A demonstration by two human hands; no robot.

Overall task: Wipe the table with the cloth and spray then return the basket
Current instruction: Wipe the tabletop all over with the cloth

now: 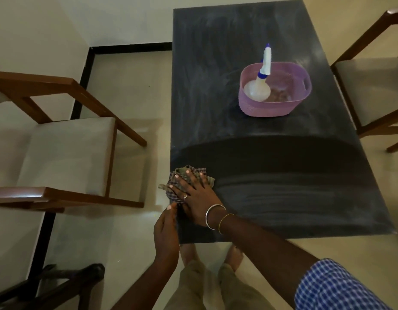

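Seen from the head camera, the dark table (283, 175) runs away from the person, its near edge just above the bare feet and its left edge straight along the pale floor; the right hand (194, 198) lies flat with fingers spread, pressing the checked cloth (187, 175) down at the table's near left corner, so that part of the cloth hangs out past the left edge; the left hand (166, 233) sits beside that same edge, below the cloth, its fingers curved and its fingertips touching the cloth's lower fold, though whether it grips the fold or only cups beneath it cannot be told. A ring and two bangles show on the right hand and wrist; a blue checked sleeve (336, 287) is cut off at the lower right corner.

The pink basket (274, 90) stands well apart from the hands, toward the far right of the tabletop, near but not at the right edge; the spray bottle (261, 79) leans inside it, nozzle rising above the rim; something brownish lies in the basket's bottom, too blurred to name. Between basket and cloth the tabletop is bare, streaky and paler farther off, darker nearer.

A wooden chair (66, 153) with a pale seat stands left of the table with a strip of open floor between; another chair (372, 90) is close by the right edge, cut off by the frame; a dark frame at lower left is hard to make out.
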